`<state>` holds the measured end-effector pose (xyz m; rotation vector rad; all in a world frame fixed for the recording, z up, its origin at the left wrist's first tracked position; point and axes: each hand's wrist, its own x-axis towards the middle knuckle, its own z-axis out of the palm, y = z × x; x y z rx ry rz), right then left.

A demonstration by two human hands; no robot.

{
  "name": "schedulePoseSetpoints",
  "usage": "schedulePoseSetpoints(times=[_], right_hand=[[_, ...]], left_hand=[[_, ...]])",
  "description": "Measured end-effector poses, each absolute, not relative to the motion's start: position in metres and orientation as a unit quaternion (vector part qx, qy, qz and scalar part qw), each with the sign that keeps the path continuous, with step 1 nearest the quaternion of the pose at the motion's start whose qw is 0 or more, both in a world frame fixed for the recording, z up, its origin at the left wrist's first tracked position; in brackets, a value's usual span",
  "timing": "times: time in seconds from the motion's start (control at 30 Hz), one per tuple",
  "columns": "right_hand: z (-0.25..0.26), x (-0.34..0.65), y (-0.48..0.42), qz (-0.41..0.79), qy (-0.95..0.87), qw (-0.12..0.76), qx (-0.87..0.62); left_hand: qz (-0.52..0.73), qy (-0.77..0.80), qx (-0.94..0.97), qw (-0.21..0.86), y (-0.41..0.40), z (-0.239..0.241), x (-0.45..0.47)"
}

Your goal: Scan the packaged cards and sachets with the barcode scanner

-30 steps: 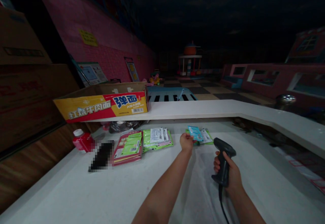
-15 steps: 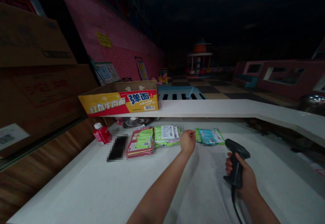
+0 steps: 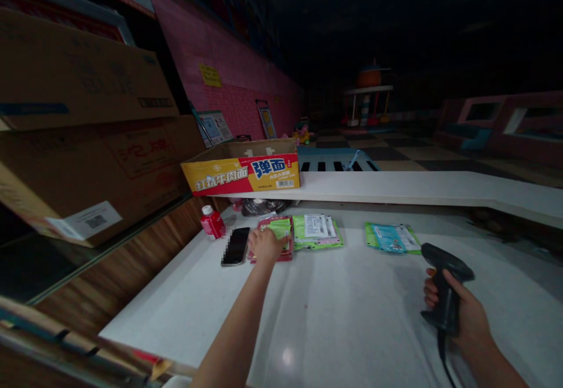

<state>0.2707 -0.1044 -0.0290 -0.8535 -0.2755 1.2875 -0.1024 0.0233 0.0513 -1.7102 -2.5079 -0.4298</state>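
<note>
Gripping scanner [image 3: 447,297], left hand [image 3: 267,244] palm-down

Smooth matt plastic scanner [image 3: 445,307], glossy plastic packets [image 3: 390,238], smooth glossy counter [image 3: 343,317], matt cardboard cartons [image 3: 88,83], wood-grained panel [image 3: 132,271]

Left of the left fingers [image 3: 255,237] stands the phone [image 3: 238,244], right the packet pile [image 3: 316,232]; nearer right, bare desk [image 3: 334,306] gives passage.
</note>
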Motion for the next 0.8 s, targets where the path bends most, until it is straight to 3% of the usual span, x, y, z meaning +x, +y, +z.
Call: schedulePoseSetpoints(times=[0.53,0.8], right_hand=[[-0.028,0.270,-0.105,0.586,-0.105,0.702,-0.391],[-0.030,0.272,-0.104,0.586,-0.113,0.703,-0.388]], left_hand=[[-0.164,-0.832,-0.525,-0.079,0.041,0.038,-0.181],[-0.302,-0.766,-0.568,-0.001,0.040,0.054,-0.152]])
